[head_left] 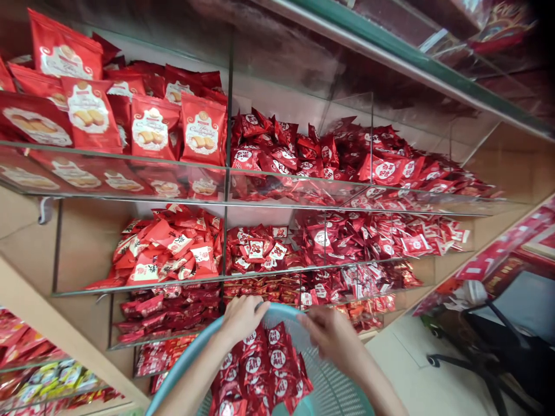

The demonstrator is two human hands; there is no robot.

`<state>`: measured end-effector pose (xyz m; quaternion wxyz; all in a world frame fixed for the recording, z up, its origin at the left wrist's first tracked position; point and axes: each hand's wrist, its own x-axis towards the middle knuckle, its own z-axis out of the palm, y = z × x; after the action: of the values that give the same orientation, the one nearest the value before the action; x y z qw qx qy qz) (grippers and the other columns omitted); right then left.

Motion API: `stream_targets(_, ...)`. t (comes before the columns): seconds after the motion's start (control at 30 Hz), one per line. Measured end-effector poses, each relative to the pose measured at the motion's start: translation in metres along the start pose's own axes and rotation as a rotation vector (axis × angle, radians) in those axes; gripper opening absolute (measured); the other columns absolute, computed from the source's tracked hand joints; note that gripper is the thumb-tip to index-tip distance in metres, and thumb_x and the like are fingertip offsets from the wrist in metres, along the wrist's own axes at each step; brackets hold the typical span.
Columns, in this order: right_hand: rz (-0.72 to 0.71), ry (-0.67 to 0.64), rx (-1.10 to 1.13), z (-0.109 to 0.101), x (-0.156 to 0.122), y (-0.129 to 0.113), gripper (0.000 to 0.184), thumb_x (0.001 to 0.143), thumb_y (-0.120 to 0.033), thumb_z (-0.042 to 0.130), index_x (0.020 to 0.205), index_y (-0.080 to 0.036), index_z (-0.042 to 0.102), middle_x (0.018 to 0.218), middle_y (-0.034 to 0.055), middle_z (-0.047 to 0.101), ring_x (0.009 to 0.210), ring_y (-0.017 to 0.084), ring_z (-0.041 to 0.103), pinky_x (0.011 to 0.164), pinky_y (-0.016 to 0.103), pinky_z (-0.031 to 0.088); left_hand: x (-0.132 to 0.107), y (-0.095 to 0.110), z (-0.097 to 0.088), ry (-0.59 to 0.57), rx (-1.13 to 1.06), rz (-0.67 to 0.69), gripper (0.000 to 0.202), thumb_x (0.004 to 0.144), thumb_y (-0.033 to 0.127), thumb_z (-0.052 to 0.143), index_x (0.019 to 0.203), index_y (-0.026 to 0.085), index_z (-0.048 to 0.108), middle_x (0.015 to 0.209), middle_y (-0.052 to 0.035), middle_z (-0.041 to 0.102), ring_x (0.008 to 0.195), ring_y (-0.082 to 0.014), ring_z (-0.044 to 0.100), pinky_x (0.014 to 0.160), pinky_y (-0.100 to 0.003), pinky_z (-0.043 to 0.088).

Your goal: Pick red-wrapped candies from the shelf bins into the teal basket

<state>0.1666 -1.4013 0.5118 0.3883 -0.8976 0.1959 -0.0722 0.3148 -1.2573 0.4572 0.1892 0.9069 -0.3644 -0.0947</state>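
Note:
A light-blue plastic basket [333, 388] with a slotted wall is at the bottom centre, in front of the shelves. Inside it lie several red snack packets [277, 359] with white round labels, many joined in rows. My left hand [243, 318] is closed over the far rim, thumb pointing right. Farther right along the same rim, my right hand [333, 336] is curled and slightly blurred; its fingertips are partly hidden at the edge.
Glass-fronted shelves hold red biscuit bags [150, 128], heaped small red packets [255, 248] and paler red packets [173, 248]. Yellow packets [60, 378] lie in a lower left compartment. A black wheeled chair [489, 346] stands on the tiled floor at right.

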Motion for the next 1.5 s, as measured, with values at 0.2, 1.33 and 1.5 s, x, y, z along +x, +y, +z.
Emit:
stream_targets(0.2,-0.430,0.197,-0.033,-0.045,0.074,-0.068,0.013,0.079,-0.033,0.056,0.083,-0.020,0.057,0.070,0.0000,0.061,0.064,0.013,0.055,0.061,0.024,0.041,0.000,0.003,-0.008,0.029,0.000,-0.001,0.051,0.085,0.057,0.023,0.091,0.028,0.065,0.086,-0.0050,0.070,0.087,-0.0248,0.063,0.073,-0.033,0.043)
stream_targets(1.33,-0.236,-0.124,0.696,-0.056,0.084,-0.088,0.040,0.062,-0.029,0.074,0.099,-0.019,0.062,0.088,0.0009,0.068,0.075,0.010,0.061,0.069,0.022,0.049,-0.025,-0.019,-0.016,0.098,-0.024,-0.037,0.050,0.086,0.055,0.023,0.085,0.027,0.064,0.088,-0.0025,0.071,0.088,-0.0235,0.064,0.074,-0.032,0.042)
stream_targets(1.5,-0.226,-0.138,0.666,-0.050,0.086,-0.085,0.039,0.064,-0.026,0.073,0.100,-0.019,0.061,0.088,0.0015,0.068,0.076,0.010,0.062,0.069,0.022,0.049,-0.028,-0.017,-0.017,0.098,-0.023,-0.037,0.050,0.086,0.056,0.024,0.086,0.027,0.064,0.086,-0.0028,0.070,0.089,-0.0235,0.064,0.074,-0.032,0.043)
